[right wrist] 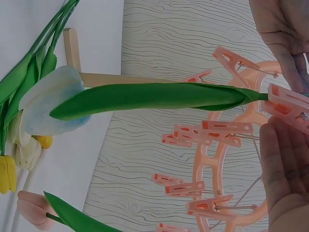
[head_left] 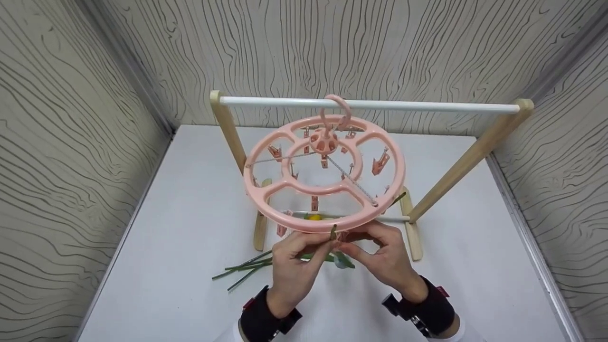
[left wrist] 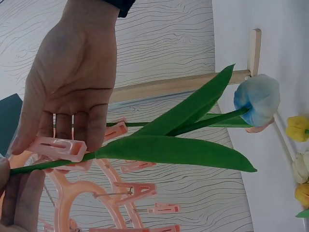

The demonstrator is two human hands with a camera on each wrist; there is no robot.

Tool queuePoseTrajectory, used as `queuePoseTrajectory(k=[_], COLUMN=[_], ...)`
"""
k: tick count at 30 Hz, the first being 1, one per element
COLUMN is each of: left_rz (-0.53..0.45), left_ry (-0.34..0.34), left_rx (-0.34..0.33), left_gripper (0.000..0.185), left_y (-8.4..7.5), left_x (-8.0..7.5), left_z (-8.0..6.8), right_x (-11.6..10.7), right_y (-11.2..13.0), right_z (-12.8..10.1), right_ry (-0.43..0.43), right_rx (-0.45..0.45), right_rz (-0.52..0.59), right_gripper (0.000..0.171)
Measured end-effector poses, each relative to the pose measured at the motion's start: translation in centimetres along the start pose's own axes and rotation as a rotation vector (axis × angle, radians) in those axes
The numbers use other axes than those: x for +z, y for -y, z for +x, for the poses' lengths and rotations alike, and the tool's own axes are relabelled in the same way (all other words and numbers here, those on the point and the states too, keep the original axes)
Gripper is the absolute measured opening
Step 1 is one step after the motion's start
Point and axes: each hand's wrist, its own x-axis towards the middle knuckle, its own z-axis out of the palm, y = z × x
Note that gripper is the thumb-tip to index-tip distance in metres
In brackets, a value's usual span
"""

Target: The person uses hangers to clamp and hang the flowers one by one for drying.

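Note:
A tulip with a pale blue and white head (left wrist: pixel 263 96) and green leaves hangs head down below the pink clip hanger (head_left: pixel 260 199). Its stem (left wrist: pixel 34 167) passes between the jaws of a pink clothespin (left wrist: pixel 58 149) at the hanger's near rim. My left hand (head_left: pixel 297 266) pinches the stem close to this clothespin. Thumb and fingers of my right hand (head_left: pixel 389 259) grip the clothespin from the other side. Further to the right, a pink tulip (right wrist: pixel 34 210) also hangs head down, its stem end (head_left: pixel 400 197) showing beside the ring.
The hanger hooks over the white bar (head_left: pixel 408 105) of a wooden-legged stand (head_left: pixel 470 159). More clothespins (head_left: pixel 380 162) dangle around its rings. Yellow tulips (right wrist: pixel 7 173) and white tulips (right wrist: pixel 28 152) lie on the white table (head_left: pixel 156 247), their stems (head_left: pixel 244 268) pointing left. Patterned walls enclose the table.

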Motion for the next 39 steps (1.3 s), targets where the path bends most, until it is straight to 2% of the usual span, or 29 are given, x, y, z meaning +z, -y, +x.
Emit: queuePoseTrajectory(k=[7, 13, 24, 27, 36, 39], left_rz=[0.002, 0.046, 0.142, 0.179, 0.339, 0.384], left_ry=[0.057, 0.111, 0.222, 0.247, 0.323, 0.341], left_rx=[-0.032, -0.036, -0.11, -0.157, -0.393, -0.445], left_gripper=[0.018, 0.016, 0.016, 0.014, 0.015, 0.017], left_y=[0.1, 0.6, 3.6, 4.7, 7.4, 8.0], left_x=[-0.1, -0.3, -2.1, -2.9, -5.5, -6.3], left_z=[-0.4, -1.1, -3.2, -3.7, -4.4, -4.6], right_x=[-0.4, -1.0, -1.6, -1.6, -1.1, -1.1], right_y=[-0.6, -1.0, -1.6, -1.8, -2.0, -2.2], right_z=[-0.2, -0.3, 0.0, 0.2, 0.3, 0.2], right_ry=[-0.012, -0.03, -0.03, -0.027, -0.012, -0.004], right_rx=[-0.07, -0.071, -0.099, -0.101, -0.108, -0.122], right_rz=[0.034, 0.036, 0.072, 0.071, 0.09, 0.083], right_gripper=[0.048, 0.048, 0.047, 0.046, 0.045, 0.045])
